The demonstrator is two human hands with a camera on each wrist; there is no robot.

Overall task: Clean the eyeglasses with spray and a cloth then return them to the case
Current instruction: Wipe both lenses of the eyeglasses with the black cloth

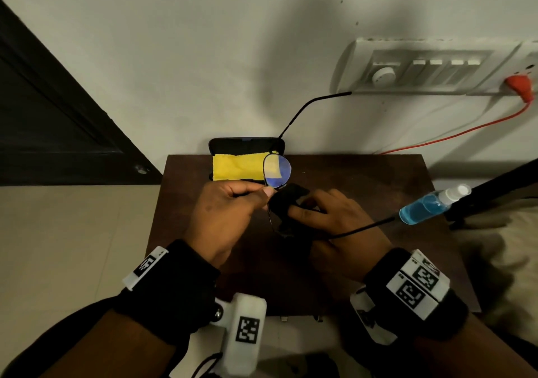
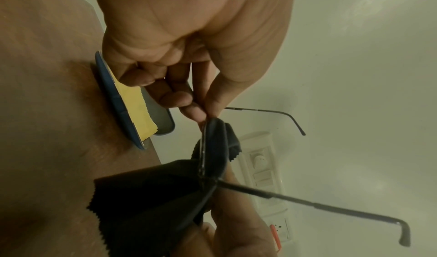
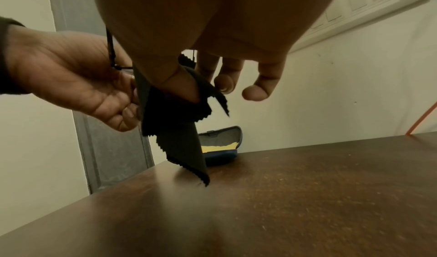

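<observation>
Glasses (image 1: pixel 276 170) held above the table (image 1: pixel 378 179): left hand (image 1: pixel 230 211) pinches the frame at the bridge, right hand (image 1: pixel 329 217) pinches the cloth (image 1: pixel 286 200) around the nearer lens. Open case (image 1: pixel 247 144) lies beyond the grip, nearer the left hand, long axis crosswise.

Black cloth (image 1: pixel 286 202); yellow cloth (image 1: pixel 237 167) in blue case (image 3: pixel 225 145); blue-filled spray bottle (image 1: pixel 428 205); brown table (image 1: pixel 364 191)
</observation>
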